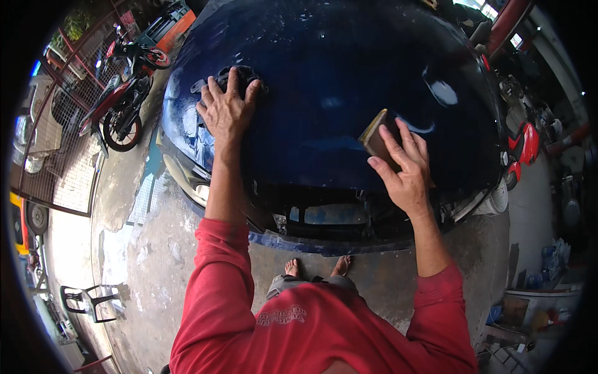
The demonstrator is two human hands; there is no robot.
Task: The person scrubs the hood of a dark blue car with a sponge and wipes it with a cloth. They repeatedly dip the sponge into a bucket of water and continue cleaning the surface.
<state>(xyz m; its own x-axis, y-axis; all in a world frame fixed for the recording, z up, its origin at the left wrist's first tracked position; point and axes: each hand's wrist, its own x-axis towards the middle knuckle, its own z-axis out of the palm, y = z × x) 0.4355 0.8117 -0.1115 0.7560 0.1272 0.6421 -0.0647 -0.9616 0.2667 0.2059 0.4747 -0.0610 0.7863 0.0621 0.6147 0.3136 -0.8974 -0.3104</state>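
Red shirt [305, 327]: nearest the camera, with both arms reaching away from it over a car.
Bare feet [341, 266]: on the concrete floor [156, 262], just on the near side of the car's front end.
Dark blue hood [311, 124]: spreads across the middle, glossy in places, with a whitish patch [188, 121] along its left edge and a pale spot [443, 93] toward the right.
Left hand [225, 115]: palm down on the left part of the hood, fingers spread apart over a dark cloth.
Dark cloth [253, 78]: bunched beneath that hand, showing past its fingertips on the far side.
Right hand [408, 165]: right of the middle, thumb and fingers clamped on a brown block.
Brown block [379, 142]: tilted, its yellowish edge facing left; whether it touches the hood, I cannot tell.
Headlight [200, 191]: near left corner of the car.
Motorcycle [121, 103]: far left, beside a mesh fence [53, 134].
Plastic chair [92, 300]: near left, on the floor.
White bucket [496, 201]: right of the car's front.
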